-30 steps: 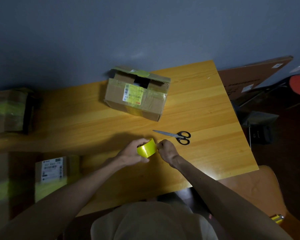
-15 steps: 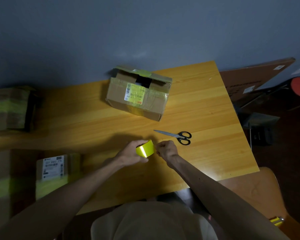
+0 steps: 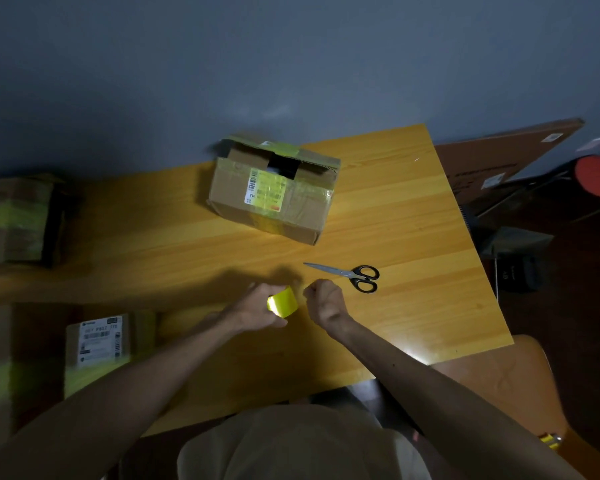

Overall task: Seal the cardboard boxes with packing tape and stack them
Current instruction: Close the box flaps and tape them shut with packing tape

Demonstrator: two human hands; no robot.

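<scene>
My left hand [image 3: 257, 311] grips yellow tape roll [image 3: 283, 306] just above bench [image 3: 413, 220]. My right hand [image 3: 323, 301] just right of roll, fingers curled tight; cannot tell whether pinching tape end. Black-handled scissors [image 3: 347, 273] lie on bench just beyond right hand. Cardboard box [image 3: 274, 199] farther back, top flaps partly open. Labelled taped box [image 3: 97, 344] near left; blurred taped box [image 3: 14, 220] far left.

You have a single wide-angle view, worn on your head, facing forward and steeply down onto the wooden table [image 3: 395, 209]. Your left hand [image 3: 253, 311], holding the tape roll [image 3: 283, 305], and your right hand [image 3: 323, 301] sit close, mid-frame. The grey wall [image 3: 291, 64] fills the top.
</scene>
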